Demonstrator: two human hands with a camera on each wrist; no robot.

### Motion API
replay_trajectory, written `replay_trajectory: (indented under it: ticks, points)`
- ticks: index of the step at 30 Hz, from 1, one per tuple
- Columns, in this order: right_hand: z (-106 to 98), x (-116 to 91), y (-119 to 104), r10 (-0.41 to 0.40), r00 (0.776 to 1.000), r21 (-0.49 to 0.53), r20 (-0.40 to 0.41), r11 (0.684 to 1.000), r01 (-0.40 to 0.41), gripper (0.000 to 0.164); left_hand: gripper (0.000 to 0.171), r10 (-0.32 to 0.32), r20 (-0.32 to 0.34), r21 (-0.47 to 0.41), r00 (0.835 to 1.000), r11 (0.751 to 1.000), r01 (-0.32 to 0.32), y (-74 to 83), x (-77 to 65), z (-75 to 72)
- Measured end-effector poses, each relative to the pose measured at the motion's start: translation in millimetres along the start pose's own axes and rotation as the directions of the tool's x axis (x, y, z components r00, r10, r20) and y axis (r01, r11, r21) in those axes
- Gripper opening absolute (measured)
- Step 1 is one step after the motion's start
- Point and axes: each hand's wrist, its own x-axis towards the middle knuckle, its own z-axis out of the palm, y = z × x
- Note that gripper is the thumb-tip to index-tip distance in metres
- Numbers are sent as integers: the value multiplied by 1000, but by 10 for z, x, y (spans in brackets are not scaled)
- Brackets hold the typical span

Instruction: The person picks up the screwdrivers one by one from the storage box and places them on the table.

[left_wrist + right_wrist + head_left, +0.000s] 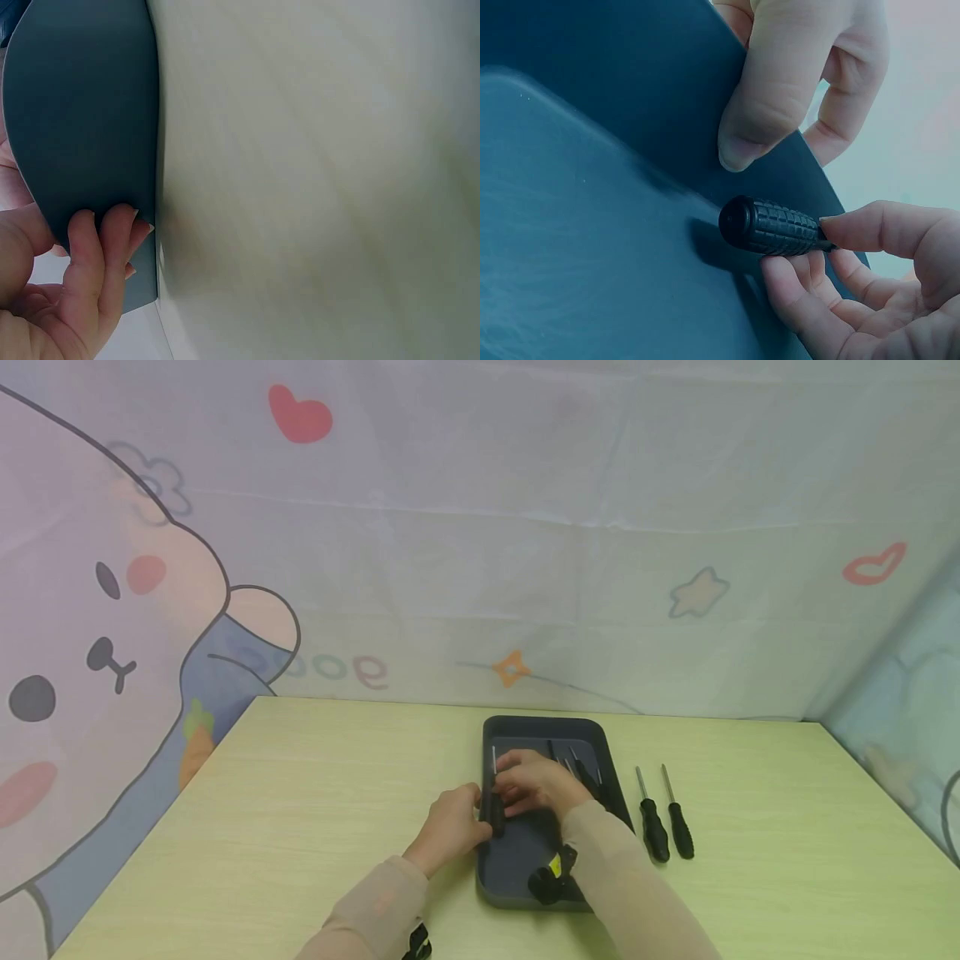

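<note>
A dark grey tray [517,872] lies on the table. My left hand [448,828] grips its left wall, thumb on the inner side and fingers against the outer face, as the left wrist view shows on the wall [82,112]. Inside the tray by that wall, my right hand [540,781] pinches a screwdriver [497,817] near where shaft meets handle. Its black handle [776,225] has a ribbed grid grip and points toward the near end; the metal shaft points away. Whether the handle touches the tray floor, I cannot tell.
Several other screwdrivers [585,777] lie in the tray's right part, partly behind my right hand. Right of the tray, a thicker-handled screwdriver [654,831] and a slimmer one [681,831] lie on the table [787,860]. A printed cloth [480,568] hangs behind.
</note>
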Motion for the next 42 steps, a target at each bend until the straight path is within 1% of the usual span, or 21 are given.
replay_trajectory:
  ticks: [11, 16, 23, 28, 36, 42]
  points:
    - [-70, -31, -29, -10, 1000, 24, -8, 1000, 11, 34, 20, 5, -14, 7, 1000, 1000, -5, 0, 1, 6]
    - [-94, -37, -46, -14, 1000, 28, -3, 1000, 14, 38, 20, 3, -8, 11, 1000, 1000, -3, -3, 1, 9]
    - [-138, -78, -82, -27, 1000, 13, -6, 1000, 27, 37, 20, -7, 1, 18, 1000, 1000, 7, 2, 2, 1]
    - [-160, -100, -103, -43, 999, 20, 0, 999, 43, 37, 21, -20, 11, 18, 1000, 1000, 20, 12, 5, -2]
    - [-199, -124, -143, -63, 998, 37, 1, 997, 63, 42, 21, -20, 7, 13, 1000, 1000, 20, 12, 4, -8]
    - [-234, -149, -187, -73, 997, 52, 2, 996, 72, 44, 20, -19, 3, 30, 1000, 999, 19, 11, 9, -17]
